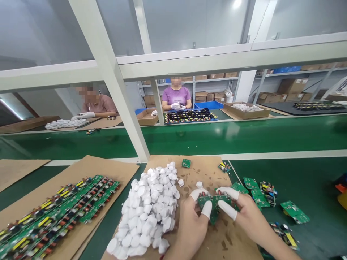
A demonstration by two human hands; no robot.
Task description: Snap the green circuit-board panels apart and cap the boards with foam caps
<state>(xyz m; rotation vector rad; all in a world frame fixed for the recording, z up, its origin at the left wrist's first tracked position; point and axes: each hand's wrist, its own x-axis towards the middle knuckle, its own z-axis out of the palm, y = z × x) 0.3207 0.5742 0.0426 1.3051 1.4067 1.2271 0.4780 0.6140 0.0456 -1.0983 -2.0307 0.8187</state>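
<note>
Both hands wear white finger cots and hold green circuit boards above a brown cardboard sheet. My left hand pinches the left side between thumb and fingers. On the right side, my right hand grips with its thumb in front and fingers behind. Whether this is one board or two pressed together I cannot tell. A big heap of white caps lies left of my left hand. A loose white cap sits just beyond the hands. Farther back on the cardboard is a small green board.
Rows of populated circuit boards cover cardboard at the left. Several loose boards lie on the green table to the right. Beyond a green conveyor belt, two people sit working. A slanted white post rises ahead on the left.
</note>
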